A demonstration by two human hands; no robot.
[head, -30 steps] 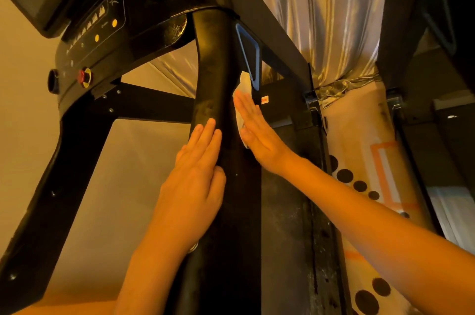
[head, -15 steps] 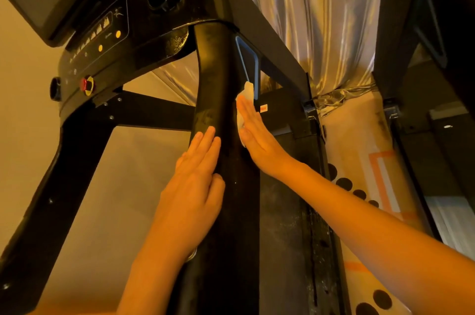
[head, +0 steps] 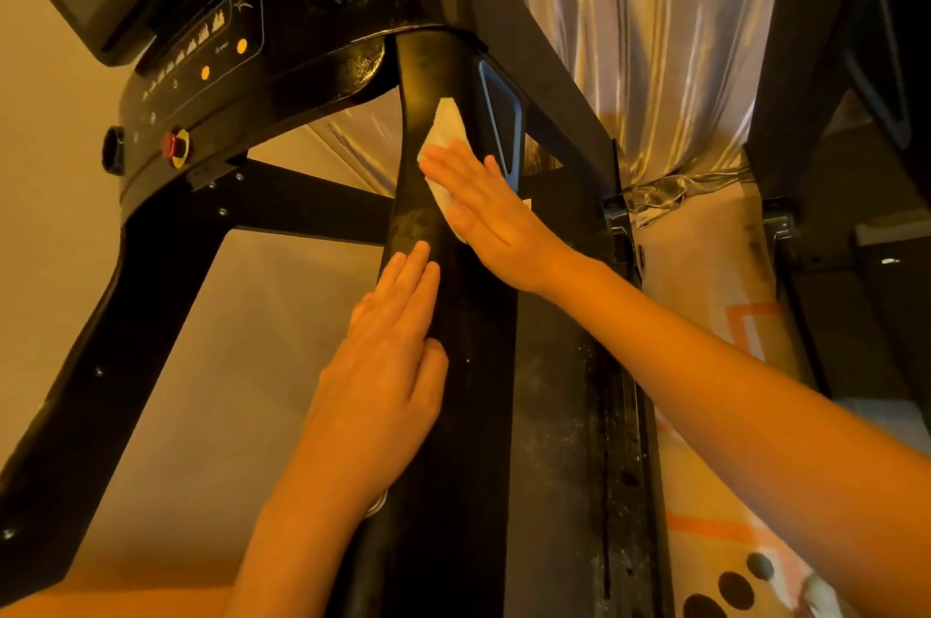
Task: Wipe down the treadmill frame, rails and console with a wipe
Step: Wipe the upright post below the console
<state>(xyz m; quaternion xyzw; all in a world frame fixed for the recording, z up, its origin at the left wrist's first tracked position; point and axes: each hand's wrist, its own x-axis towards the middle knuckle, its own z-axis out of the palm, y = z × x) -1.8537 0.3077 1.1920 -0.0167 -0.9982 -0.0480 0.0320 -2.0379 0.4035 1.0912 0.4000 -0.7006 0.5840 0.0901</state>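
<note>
While the right hand [head: 486, 209] presses one white wipe [head: 447, 126] flat on the black post [head: 468, 441] at centre frame, the left hand [head: 388, 365] lies flat just below: two hands, fingers straight, not touching.

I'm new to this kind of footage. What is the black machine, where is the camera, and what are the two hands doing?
One camera, worn on the person's head, looks forward and down along their own bare arms. The black machine is a treadmill. Its console, with a red knob, sits upper left, and an upright frame post runs down the middle. The right hand presses a white wipe flat against that post with straight fingers. The left hand lies flat on the post lower down and holds nothing. A shiny curtain hangs behind.
</note>
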